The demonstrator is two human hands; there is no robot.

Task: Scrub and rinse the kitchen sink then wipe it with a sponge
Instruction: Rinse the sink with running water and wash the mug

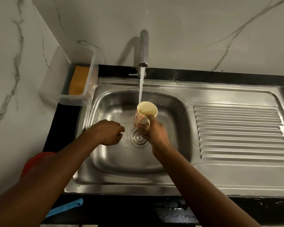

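Over the basin of the sink [170, 112], just behind its drain [138, 137], the right grip [154, 130] is wrapped round the handle side of a cream mug [145, 113] with red flowers, holding it upright under the stream of water [141, 89] that falls from the tap [144, 48] at the sink's rear edge. The left grip [108, 133] hovers above the basin just left of the drain, its fingers loosely curled and pinching nothing that can be seen. The sponge [78, 81], orange-yellow, lies in a clear plastic container [72, 96] on the black bench [67, 128] at the sink's rear left corner, well apart from both hands. A ribbed draining board [236, 131] forms the sink's right half. A red thing [34, 163] and a blue one [67, 207] show near the sink's front left corner, too hidden to name. The step looks like gathering rinse water in the mug to pour round the basin walls. The sink is fixed, stiff steel, wet and probably slick, so it calls for pressing and rubbing, not lifting. The sponge should be light and soft and will squash. It is best pinched across its long sides from above to clear the container wall, and it will likely grow heavier and drip once soaked. The mug will gain weight as it fills, and it could slip when wet and chip against the steel.
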